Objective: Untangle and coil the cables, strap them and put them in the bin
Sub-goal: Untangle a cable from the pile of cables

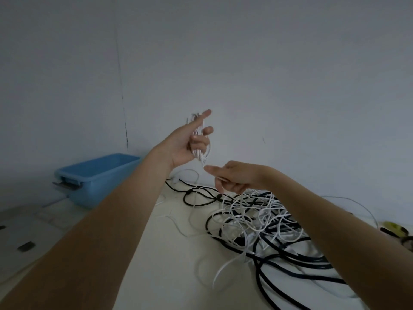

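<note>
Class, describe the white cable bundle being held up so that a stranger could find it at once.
Start at the blue bin on the left, then follow the left hand raised before the grey wall. The white cable bundle sits gripped in it. Unlike the tangled black and white cables on the table, it is gathered into neat loops and held in the air.
</note>
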Demonstrator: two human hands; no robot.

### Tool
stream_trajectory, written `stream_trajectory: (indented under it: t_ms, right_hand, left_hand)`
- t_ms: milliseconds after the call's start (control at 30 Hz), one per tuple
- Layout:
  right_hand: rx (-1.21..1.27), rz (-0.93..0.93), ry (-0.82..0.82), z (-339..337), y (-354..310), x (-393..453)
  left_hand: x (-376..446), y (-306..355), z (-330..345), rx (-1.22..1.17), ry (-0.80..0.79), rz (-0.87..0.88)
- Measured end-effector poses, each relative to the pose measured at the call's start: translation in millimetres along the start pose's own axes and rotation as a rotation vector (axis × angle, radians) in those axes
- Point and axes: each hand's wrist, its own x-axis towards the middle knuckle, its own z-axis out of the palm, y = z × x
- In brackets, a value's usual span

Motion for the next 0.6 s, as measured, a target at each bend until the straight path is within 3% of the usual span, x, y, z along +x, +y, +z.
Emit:
stream_trajectory:
  t_ms: [167,267,367,467,600]
  right_hand:
    - [-0.346,0.102,0.059,-3.8,11.2,4.8]
    - [-0.395,0.160,0.157,-20.1,18.2,2.4]
    - [-0.271,0.205,0.321,-48.8,23.4,-5.3]
    - [-0.032,0.224,0.467,-69.7,19.4,-9.0]
    - [0.410,0.182,0.371,-84.1,3.9,-14.3]
  left_hand:
    - [-20.0,-1.8,-2.4,0.327,-0.357,-0.264]
    - [-20.4,1.5,-4.3,0.406,-0.506,-0.377]
    - [-21.1,2.6,-3.6,0.461,-0.549,-0.424]
    - [-19.7,-4.6,4.0,0.579,-0.464,-0.475]
    - [-16.7,-18.1,4.0,0.690,-0.547,-0.641]
